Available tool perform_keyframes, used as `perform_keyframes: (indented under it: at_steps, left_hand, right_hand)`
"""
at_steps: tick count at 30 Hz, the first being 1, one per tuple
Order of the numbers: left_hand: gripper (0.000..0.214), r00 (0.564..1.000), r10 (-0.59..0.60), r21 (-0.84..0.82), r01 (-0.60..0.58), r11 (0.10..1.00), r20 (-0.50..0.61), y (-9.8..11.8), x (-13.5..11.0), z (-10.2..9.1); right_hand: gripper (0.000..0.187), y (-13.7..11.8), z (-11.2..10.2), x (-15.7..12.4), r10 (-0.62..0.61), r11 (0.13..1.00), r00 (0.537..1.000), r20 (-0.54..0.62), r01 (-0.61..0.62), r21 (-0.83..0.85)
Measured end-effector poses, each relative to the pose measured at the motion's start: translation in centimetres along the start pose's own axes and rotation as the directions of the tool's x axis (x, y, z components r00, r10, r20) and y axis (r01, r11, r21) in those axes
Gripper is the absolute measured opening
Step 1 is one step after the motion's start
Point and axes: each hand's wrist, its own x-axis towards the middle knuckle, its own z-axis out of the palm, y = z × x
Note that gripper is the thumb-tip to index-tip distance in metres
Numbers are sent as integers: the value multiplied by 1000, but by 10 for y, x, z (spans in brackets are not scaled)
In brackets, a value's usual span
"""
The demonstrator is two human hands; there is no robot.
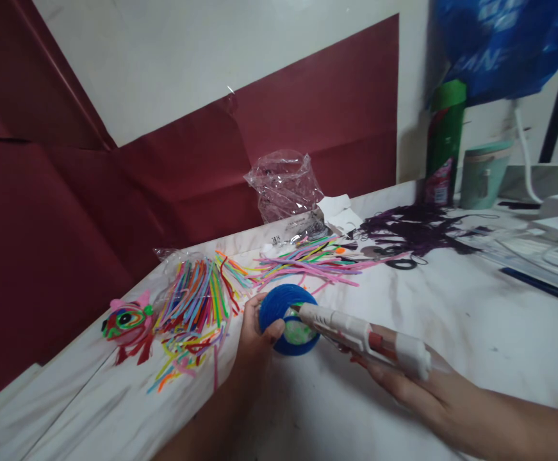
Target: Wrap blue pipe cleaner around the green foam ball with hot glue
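Observation:
My left hand [255, 330] is closed round a blue ball [286, 315] wrapped in blue pipe cleaner, with a bare greenish patch facing me. My right hand [403, 381] grips a white glue gun [369, 336]. The gun's nozzle touches the bare patch on the ball. Both hands hover just above the white marble table [451, 333].
Piles of coloured pipe cleaners [196, 301] lie left of and behind the ball, next to a small red and pink pipe-cleaner figure [127, 323]. Purple strands [413, 230], a clear plastic bag [283, 186], a green spray can [444, 141] and a teal cup [483, 174] stand further back. White cables lie at right.

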Motion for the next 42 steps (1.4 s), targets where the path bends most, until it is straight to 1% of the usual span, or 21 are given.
perform_keyframes:
  at_steps: [5,9,12,16,20,24,27,30,33,36,42]
  left_hand:
    - [68,1000,-15,-1,15,1000,-16,-2,1,2]
    - [68,999,-27,-31,26,999,-43,-5,2,2]
    - [68,999,-37,-17,37,999,-18,-5,2,1]
    - [65,999,-39,-6,39,999,-10,-4,2,-1]
    - [62,1000,-26,-17,26,999,9,-5,3,-2]
    - [63,1000,-21,-32,21,999,-2,-6,3,-1]
    - [64,999,-15,-24,15,1000,-28,-7,4,-2]
    - [65,999,-40,-31,39,999,-6,-6,4,-3]
    - [66,999,-36,-35,37,999,17,-7,5,-4]
    - [66,1000,-15,-38,16,999,6,-9,5,-4]
    - [65,1000,-24,-43,24,999,-4,-8,5,-4]
  right_hand:
    - [25,-8,-4,5,3,999,999,52,-1,-32]
    - [26,-11,-4,8,-8,1000,1000,23,9,-24]
    - [24,-12,-5,8,-16,999,999,48,19,-47]
    - [21,-13,-5,8,-23,999,1000,18,24,-47]
    - [20,-7,-3,5,-3,999,1000,30,4,-46]
    - [19,-1,-2,0,2,999,1000,-3,-2,-35]
    - [19,-4,-3,2,-7,998,1000,16,8,-60]
    - [20,-10,-5,6,-23,996,999,32,25,-82]
    - [19,-13,-5,8,-34,996,999,15,35,-78]
    - [17,-12,-5,6,-34,997,999,4,34,-75]
    - [17,-11,-4,7,-42,995,999,-3,42,-88]
